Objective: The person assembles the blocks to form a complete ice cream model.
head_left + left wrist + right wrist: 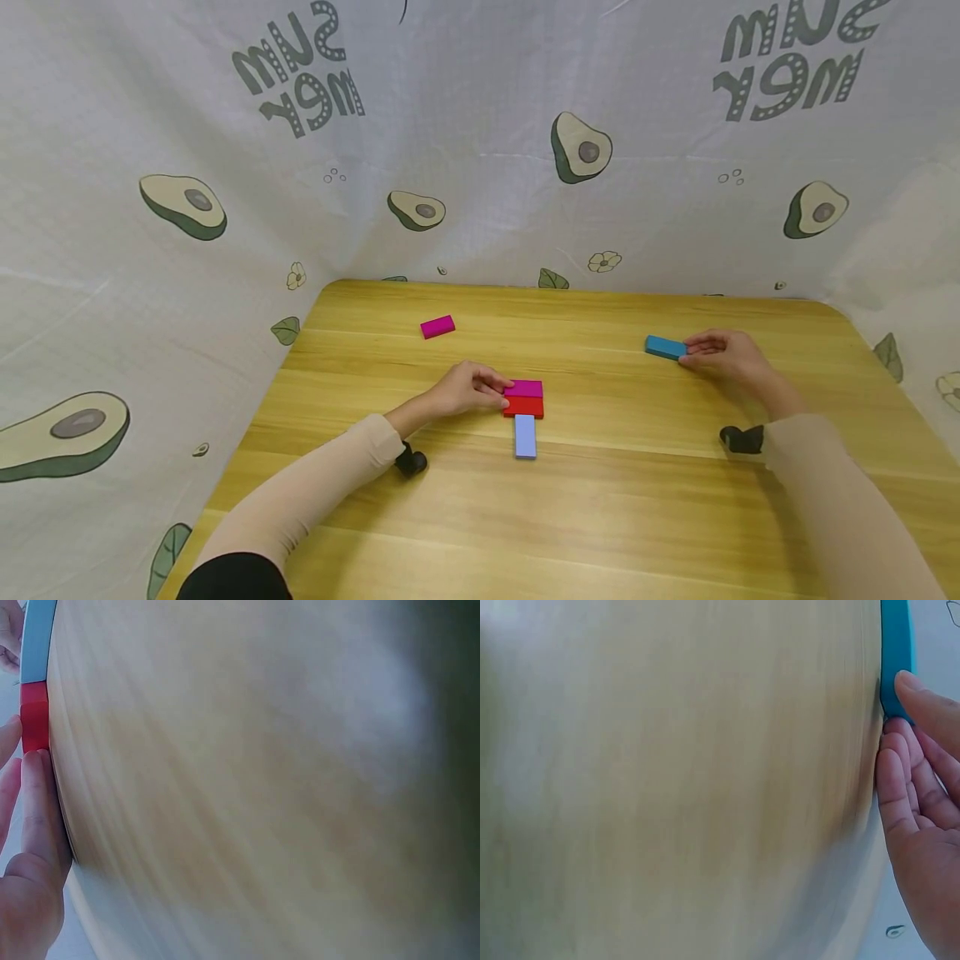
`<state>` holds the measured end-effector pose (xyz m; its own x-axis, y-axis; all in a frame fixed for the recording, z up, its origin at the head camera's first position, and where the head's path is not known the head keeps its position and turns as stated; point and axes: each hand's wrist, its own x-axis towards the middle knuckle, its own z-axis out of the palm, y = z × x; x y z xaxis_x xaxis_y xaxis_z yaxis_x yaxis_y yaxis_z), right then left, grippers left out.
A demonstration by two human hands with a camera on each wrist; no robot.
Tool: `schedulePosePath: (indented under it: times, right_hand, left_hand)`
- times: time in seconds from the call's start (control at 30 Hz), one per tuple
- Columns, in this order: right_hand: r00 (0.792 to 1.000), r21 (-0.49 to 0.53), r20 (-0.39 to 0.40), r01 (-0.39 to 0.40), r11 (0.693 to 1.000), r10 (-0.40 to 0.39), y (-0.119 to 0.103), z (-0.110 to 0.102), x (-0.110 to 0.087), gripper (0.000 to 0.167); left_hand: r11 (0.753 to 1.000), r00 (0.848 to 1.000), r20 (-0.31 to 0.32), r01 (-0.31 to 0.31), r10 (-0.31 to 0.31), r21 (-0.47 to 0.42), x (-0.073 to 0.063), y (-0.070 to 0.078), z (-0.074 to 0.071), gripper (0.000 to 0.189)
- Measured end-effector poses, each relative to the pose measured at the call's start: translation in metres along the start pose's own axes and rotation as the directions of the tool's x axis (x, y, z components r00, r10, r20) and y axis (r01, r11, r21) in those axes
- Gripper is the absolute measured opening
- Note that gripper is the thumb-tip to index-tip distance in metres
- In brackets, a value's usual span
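Observation:
A magenta block (525, 389) lies flush along the far side of a red block (531, 407). A pale blue block (525, 437) extends from the red block's near side, forming a T shape. My left hand (467, 389) is at the left ends of the magenta and red blocks, its fingertips touching them. In the left wrist view, a fairly straight finger (36, 791) meets the red block's end. Farther right, my right hand (723, 354) pinches the right end of a blue block (663, 347) at table level. In the right wrist view, the thumb (922, 697) lies against that block.
Another magenta block (438, 327) lies by itself toward the back left of the wooden table (615, 517). Behind the table hangs a pale cloth (480, 100) printed with avocados. Dark wrist devices (742, 439) sit under both sleeves.

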<state>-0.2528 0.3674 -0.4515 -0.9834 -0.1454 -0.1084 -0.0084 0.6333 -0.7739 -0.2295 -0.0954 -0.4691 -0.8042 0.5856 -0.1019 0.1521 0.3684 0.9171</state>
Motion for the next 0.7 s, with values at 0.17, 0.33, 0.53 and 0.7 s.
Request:
schedulePosePath:
  times: [0.17, 0.33, 0.53, 0.7]
  right_hand:
    - [1.0, -0.002, 0.006, 0.009, 1.0, -0.009, -0.0026, 0.0012, 0.0013, 0.051]
    - [1.0, 0.004, 0.01, 0.016, 1.0, -0.016, -0.0039, 0.0034, 0.0032, 0.05]
    - [1.0, 0.007, 0.021, 0.012, 1.0, -0.012, -0.0067, 0.0065, 0.0031, 0.05]
    - [1.0, 0.019, 0.03, 0.006, 1.0, -0.007, -0.0088, 0.0093, 0.0026, 0.05]
  left_hand:
    - [1.0, 1.0, 0.003, -0.013, 0.013, -0.003, 0.0014, -0.0001, -0.0005, 0.032]
    - [1.0, 1.0, 0.006, -0.019, 0.019, -0.006, 0.0024, -0.0008, -0.0002, 0.032]
    - [1.0, 1.0, 0.009, -0.014, 0.014, -0.01, -0.0015, 0.0029, 0.0002, 0.032]
    - [1.0, 1.0, 0.004, -0.008, 0.008, -0.014, -0.0013, 0.0023, 0.0007, 0.032]
